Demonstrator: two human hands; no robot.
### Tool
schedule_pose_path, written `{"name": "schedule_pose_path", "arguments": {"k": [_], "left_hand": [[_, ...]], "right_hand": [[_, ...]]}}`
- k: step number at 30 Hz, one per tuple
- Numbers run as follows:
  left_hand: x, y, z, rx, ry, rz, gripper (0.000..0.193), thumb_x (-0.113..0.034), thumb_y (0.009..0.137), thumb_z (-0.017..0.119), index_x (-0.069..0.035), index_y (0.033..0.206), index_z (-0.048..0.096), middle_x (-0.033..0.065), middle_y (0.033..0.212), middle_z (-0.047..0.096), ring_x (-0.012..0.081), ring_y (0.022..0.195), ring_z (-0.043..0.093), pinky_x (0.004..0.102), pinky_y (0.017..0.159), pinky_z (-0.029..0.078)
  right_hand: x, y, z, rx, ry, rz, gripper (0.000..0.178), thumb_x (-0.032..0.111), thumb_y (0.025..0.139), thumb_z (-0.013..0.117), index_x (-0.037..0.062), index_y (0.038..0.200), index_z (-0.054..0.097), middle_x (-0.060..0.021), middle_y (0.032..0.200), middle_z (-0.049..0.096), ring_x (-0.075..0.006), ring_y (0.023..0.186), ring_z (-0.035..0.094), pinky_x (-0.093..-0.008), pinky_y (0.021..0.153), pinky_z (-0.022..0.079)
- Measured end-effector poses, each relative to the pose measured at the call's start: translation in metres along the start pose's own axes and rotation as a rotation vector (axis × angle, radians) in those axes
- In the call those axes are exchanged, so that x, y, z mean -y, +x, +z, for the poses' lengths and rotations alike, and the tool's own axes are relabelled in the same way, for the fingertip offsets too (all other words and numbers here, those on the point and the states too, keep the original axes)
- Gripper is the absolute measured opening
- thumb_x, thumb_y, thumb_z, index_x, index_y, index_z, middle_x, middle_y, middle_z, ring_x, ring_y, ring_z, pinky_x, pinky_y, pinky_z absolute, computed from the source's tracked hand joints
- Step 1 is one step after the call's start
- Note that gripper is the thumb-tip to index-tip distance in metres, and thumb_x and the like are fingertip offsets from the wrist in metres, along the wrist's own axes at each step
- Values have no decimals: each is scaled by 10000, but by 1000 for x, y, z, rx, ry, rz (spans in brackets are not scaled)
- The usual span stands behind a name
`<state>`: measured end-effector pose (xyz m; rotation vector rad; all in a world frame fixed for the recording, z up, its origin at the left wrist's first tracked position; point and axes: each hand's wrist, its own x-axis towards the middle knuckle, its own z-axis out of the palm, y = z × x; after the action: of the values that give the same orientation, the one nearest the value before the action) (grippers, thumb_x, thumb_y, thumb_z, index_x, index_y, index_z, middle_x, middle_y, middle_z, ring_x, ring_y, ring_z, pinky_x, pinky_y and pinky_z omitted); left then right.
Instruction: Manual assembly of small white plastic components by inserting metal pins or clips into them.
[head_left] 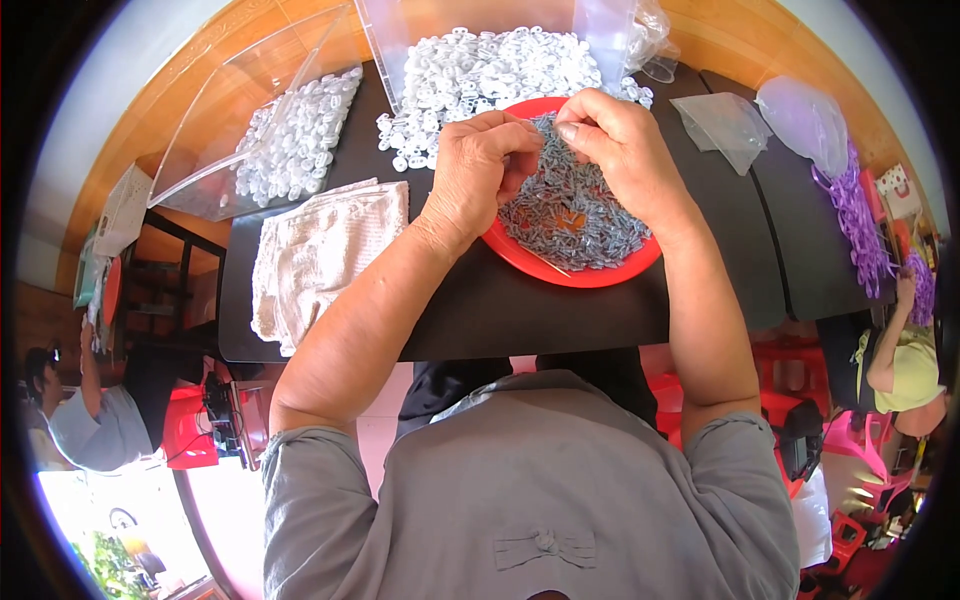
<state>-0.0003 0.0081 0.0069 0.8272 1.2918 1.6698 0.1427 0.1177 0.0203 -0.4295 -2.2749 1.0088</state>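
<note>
Both my hands are raised over a round red plate (600, 279) heaped with small grey, translucent, elongated pieces (610, 235). My left hand (480, 170) is closed in a pinch above the plate's left side. Thumb and forefinger of my right hand (622, 150) are pressed together over its far right part. Whatever the fingertips hold is too small to make out. A thin wooden stick (546, 262) lies at the plate's near left edge. Beyond my hands, many small white plastic pieces (500, 65) spill from a clear plastic box (383, 50) onto the dark table (460, 325).
Left of me lie a folded beige cloth (325, 245) and a tilted clear bin (215, 165) of white pieces (300, 140). Plastic bags (725, 130) and purple strips (858, 225) are at the right. One person (100, 420) works at far left, another (900, 365) at far right.
</note>
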Motion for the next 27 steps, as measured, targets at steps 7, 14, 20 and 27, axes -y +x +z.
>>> {"name": "schedule_pose_path", "arguments": {"k": [7, 14, 20, 27], "left_hand": [[7, 2, 3, -20, 125, 74, 94, -80, 769, 624, 11, 789, 636, 52, 625, 579, 86, 456, 449, 231, 401, 318], [-4, -2, 2, 42, -46, -25, 118, -115, 817, 644, 0, 789, 641, 51, 638, 589, 87, 464, 463, 230, 401, 317], [-3, 1, -1, 63, -126, -56, 133, -121, 826, 638, -2, 768, 636, 67, 637, 588, 99, 456, 460, 237, 397, 316], [-3, 0, -1, 24, -141, -44, 127, -100, 823, 614, 11, 762, 625, 77, 638, 573, 114, 456, 447, 250, 395, 303]], "right_hand": [[1, 1, 0, -52, 79, -72, 87, 87, 905, 557, 9, 872, 577, 12, 780, 570, -70, 706, 507, -232, 652, 439], [5, -1, 0, -34, 79, -56, 74, 73, 899, 574, 5, 872, 576, 18, 764, 562, -63, 709, 501, -223, 661, 433], [6, -1, 3, -25, 59, -74, 79, 75, 898, 584, -2, 885, 582, 14, 758, 561, -60, 703, 495, -219, 658, 429], [6, -2, 11, -154, -75, -267, 36, 15, 876, 596, -5, 905, 592, -37, 802, 635, -99, 719, 574, -249, 653, 461]]}}
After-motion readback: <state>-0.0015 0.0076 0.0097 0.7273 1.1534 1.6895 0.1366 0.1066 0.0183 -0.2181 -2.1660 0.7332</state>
